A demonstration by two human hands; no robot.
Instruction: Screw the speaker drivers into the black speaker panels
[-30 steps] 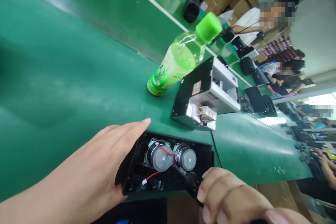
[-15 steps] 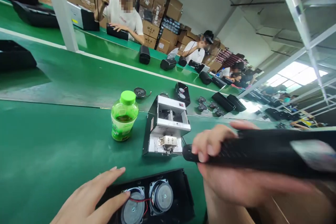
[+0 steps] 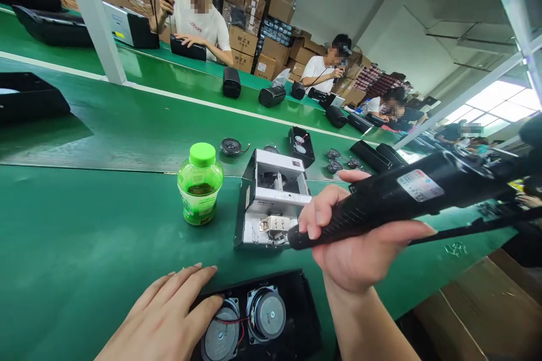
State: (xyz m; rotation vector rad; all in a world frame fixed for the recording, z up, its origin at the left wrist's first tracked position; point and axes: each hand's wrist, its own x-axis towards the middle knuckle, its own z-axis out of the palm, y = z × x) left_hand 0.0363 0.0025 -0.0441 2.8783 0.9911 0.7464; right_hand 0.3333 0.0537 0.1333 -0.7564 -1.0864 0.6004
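My left hand [image 3: 169, 316] lies flat on the left end of an open black speaker housing [image 3: 296, 321] at the near edge of the green bench. Two round drivers [image 3: 265, 313] with a red wire sit inside the housing. My right hand [image 3: 355, 242] grips a black electric screwdriver [image 3: 389, 200] held almost level, its tip pointing left at the front of a small silver and black screw feeder box [image 3: 271, 203]. A green-capped drink bottle [image 3: 200, 183] stands left of that box.
Loose drivers [image 3: 231, 146], another open housing [image 3: 301, 144] and black speakers [image 3: 372, 158] lie on the belt beyond. Several seated people work at the far bench, with cardboard boxes [image 3: 254, 45] stacked behind. A white post [image 3: 91, 17] rises at left.
The view has swung up from the housing to the whole line. My right hand has lifted the screwdriver from beside the housing and brought its tip to the feeder box. The left hand stays on the housing.
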